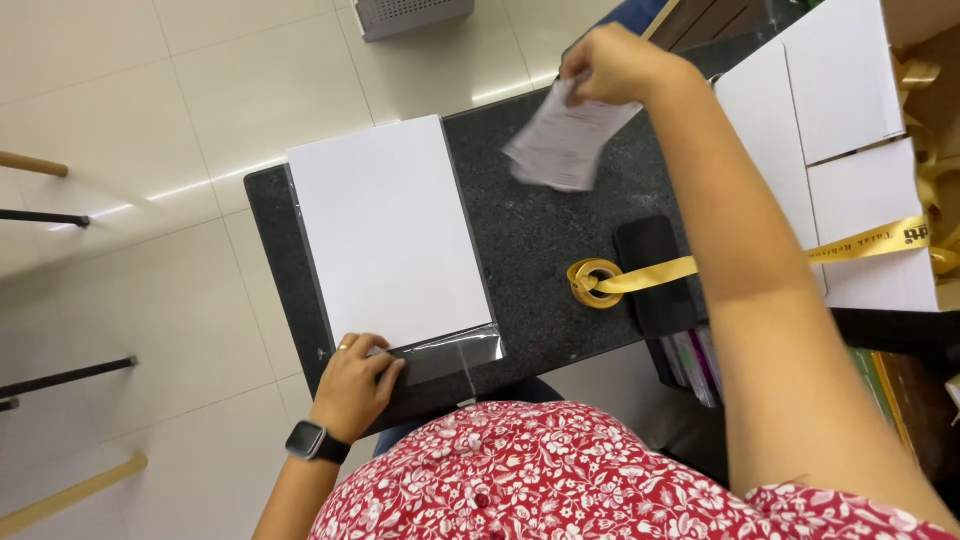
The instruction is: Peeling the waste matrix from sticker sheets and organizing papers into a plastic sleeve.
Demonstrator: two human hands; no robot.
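The left hand is positioned low and close to the body, palm down, with the fingers bent and pressed flat. The left wrist is held straight and the forearm is angled back toward the torso. The right arm is extended forward and upward, nearly straight. The right hand is raised, with the fingers closed in a pinch.

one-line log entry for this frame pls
left hand: pressing clear sleeve of white packet | right hand: raised, holding paper slip | gold ribbon roll on black table
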